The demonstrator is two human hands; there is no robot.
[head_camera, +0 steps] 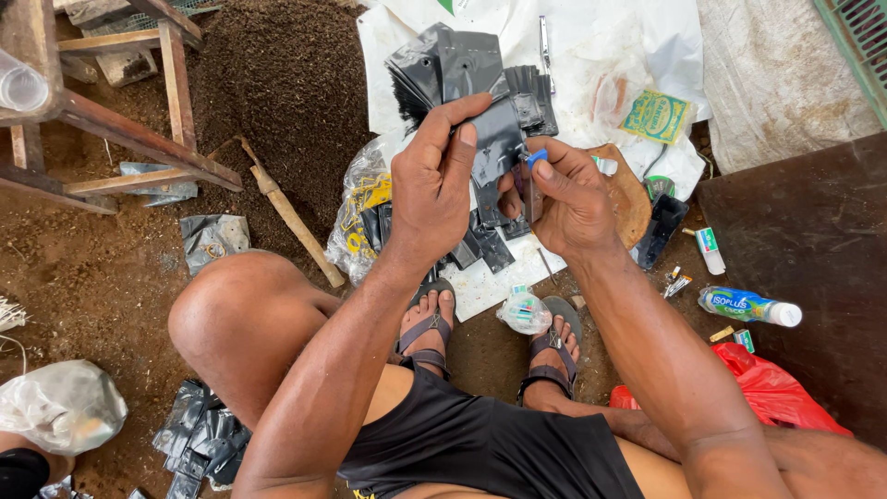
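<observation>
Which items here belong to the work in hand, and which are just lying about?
In use:
- left hand holding a black plastic bag
- right hand holding a small blue-tipped tool
- stack of black bags

Lying about:
- drink bottle
- red plastic bag
- wooden stick
- green packet

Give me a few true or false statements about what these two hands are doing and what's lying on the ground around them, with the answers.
1. The left hand grips a stack of black plastic bags. True.
2. The right hand holds a red hammer. False: it pinches a small blue-tipped tool.
3. A small plastic bottle lies on its side, right of the feet. True.
4. The person is barefoot. False: both feet wear sandals.
5. A red plastic bag lies at lower right. True.
</observation>
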